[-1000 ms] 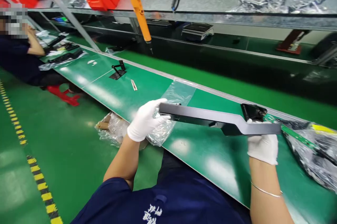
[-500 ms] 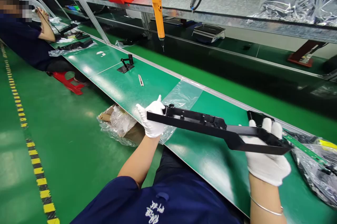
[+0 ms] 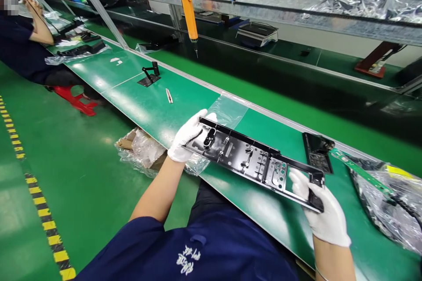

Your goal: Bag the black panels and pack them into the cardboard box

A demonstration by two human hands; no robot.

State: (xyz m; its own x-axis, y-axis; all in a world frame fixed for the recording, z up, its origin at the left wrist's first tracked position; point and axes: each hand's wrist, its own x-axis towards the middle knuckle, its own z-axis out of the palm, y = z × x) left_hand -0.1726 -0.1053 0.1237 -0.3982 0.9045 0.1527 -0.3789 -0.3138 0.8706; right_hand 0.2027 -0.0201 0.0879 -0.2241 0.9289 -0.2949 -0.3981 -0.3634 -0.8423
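Note:
Between my gloved hands is a long black plastic housing (image 3: pixel 235 153), its ribbed hollow inside facing up at me. My left hand (image 3: pixel 188 136) is closed on its left end. At the right end, my right hand (image 3: pixel 321 204) grips the frame, with fingers reaching through the rectangular opening. Below the housing's left part, a clear plastic bag (image 3: pixel 227 109) lies flat on the green bench (image 3: pixel 263 210). Beyond my right hand sits a flat black part (image 3: pixel 318 153), beside a narrow green circuit board (image 3: pixel 361 171).
An orange electric screwdriver (image 3: pixel 187 4) hangs above the bench. A utility knife (image 3: pixel 169 96) and a small black stand (image 3: pixel 150 74) lie to the left. Bagged parts (image 3: pixel 389 202) are at the right. A co-worker (image 3: pixel 23 48) sits far left. Under the bench edge stands a plastic-lined box (image 3: pixel 140 151).
The housing has turned from edge-on so that its inside faces me. My right hand has shifted its grip and moved slightly lower; the flat black part is now more exposed.

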